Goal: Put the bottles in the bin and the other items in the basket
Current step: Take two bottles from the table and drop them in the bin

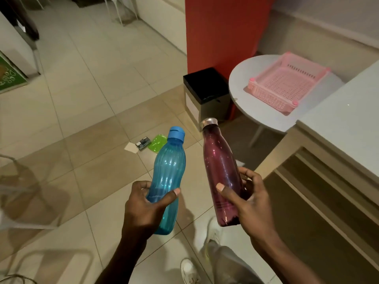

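Observation:
My left hand (143, 208) grips a clear blue plastic bottle (169, 171) with a blue cap around its lower half. My right hand (249, 203) holds a dark maroon bottle (220, 167) with a silver cap, also near its base. Both bottles point up and away from me, above the floor. A black-rimmed bin (203, 87) stands open on the floor ahead, against the red pillar. The pink plastic basket (287, 83) sits empty on a round white table (240, 83) to the right of the bin. On the floor lie a green lid (156, 142), a small dark card-like item (143, 142) and a beige paper (131, 148).
A red pillar (223, 31) rises behind the bin. A light counter (348, 124) with open shelving runs along the right. My white shoes (190, 271) are on the tiled floor (92, 99). A glass table edge and chair frame sit at the left.

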A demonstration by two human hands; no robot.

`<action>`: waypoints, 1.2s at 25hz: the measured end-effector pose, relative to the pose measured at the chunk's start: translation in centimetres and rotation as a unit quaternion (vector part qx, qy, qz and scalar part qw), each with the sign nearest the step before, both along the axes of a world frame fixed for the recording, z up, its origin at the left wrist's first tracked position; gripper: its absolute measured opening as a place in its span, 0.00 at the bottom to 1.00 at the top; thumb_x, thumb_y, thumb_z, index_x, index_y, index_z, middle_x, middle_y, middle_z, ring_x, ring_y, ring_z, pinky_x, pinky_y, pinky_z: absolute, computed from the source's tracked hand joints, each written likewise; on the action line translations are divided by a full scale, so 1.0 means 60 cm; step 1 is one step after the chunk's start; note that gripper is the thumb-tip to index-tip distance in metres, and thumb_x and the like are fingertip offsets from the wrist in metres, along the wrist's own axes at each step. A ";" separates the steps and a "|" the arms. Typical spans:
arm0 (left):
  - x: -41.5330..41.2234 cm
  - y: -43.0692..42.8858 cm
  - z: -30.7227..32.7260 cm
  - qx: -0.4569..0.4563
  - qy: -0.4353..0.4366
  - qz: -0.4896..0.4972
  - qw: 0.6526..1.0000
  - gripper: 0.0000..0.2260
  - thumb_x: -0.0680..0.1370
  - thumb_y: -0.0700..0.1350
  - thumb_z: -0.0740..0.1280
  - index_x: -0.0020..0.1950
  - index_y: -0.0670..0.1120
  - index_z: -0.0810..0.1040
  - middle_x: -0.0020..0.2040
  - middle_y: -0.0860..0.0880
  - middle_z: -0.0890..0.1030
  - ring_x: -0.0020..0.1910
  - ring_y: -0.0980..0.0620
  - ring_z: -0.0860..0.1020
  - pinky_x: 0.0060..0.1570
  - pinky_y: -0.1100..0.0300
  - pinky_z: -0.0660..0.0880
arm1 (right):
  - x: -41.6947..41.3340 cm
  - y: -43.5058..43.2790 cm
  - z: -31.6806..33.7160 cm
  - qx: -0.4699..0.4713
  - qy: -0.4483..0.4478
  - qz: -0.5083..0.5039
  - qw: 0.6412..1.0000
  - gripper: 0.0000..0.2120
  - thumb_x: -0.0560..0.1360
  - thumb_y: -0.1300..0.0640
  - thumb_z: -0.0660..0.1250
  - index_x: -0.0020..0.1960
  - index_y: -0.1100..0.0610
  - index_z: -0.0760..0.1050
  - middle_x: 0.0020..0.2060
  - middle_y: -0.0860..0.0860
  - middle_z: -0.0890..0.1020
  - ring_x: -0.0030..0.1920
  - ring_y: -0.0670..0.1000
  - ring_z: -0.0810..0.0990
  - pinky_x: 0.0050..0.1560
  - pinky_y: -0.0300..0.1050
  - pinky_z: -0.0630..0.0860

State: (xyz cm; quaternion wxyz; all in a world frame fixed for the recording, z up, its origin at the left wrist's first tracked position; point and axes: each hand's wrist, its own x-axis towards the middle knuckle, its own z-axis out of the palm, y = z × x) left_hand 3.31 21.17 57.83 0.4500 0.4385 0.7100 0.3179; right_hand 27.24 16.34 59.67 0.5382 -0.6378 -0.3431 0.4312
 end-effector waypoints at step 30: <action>-0.038 0.853 -0.085 -0.073 0.083 -0.110 0.988 0.36 0.58 0.73 0.78 0.58 0.55 0.77 0.48 0.56 0.85 0.44 0.57 0.85 0.46 0.52 0.84 | -0.054 0.815 -0.106 -0.172 0.131 -0.052 0.975 0.27 0.67 0.51 0.83 0.61 0.44 0.76 0.50 0.52 0.87 0.42 0.56 0.90 0.31 0.54 0.84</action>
